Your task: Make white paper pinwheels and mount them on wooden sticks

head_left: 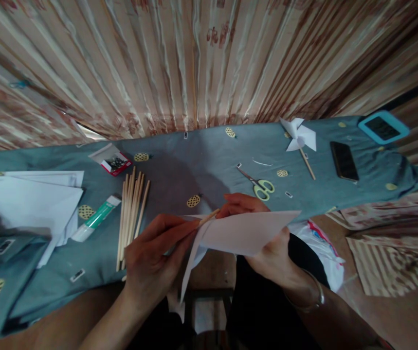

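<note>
Above my lap, my left hand (152,255) pinches a thin wooden stick (209,217) whose tip shows beyond the fingers. Against that stick lies a white folded-paper pinwheel (247,231), its blades spreading right and down. My right hand (272,260) is closed around the pinwheel, with fingers behind the paper and near the stick's tip. Paper hides part of that hand and the spot where stick and pinwheel meet. On the cloth beyond lie scissors (263,189) with green handles. A finished pinwheel (299,136) on a stick rests at the back right.
Several wooden sticks (131,209) lie left of my hands, beside a glue stick (97,218) and white paper sheets (29,199). Behind them stands an open small box of metal pins (116,163). A phone (344,160) and a blue-framed device (384,127) lie right.
</note>
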